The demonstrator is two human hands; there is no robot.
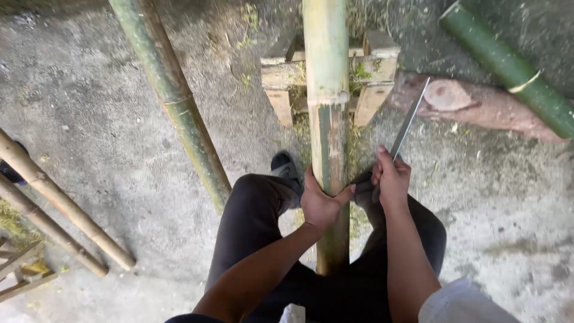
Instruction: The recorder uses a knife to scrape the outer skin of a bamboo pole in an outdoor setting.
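Note:
A thick bamboo pole [326, 90], pale yellow-green, runs from between my legs up to a wooden crate-like stand [376, 66] at the top centre. My left hand [320, 202] is wrapped around the pole from the left side. My right hand [391, 179] is shut on the handle of a long knife [411, 118], its grey blade pointing up and to the right, just right of the pole and apart from it.
A green bamboo pole [173, 96] lies diagonally to the left, and another green one [508, 66] at the top right. A reddish log [478, 104] lies behind the blade. Two tan poles [60, 203] cross the left edge on the concrete floor [107, 131].

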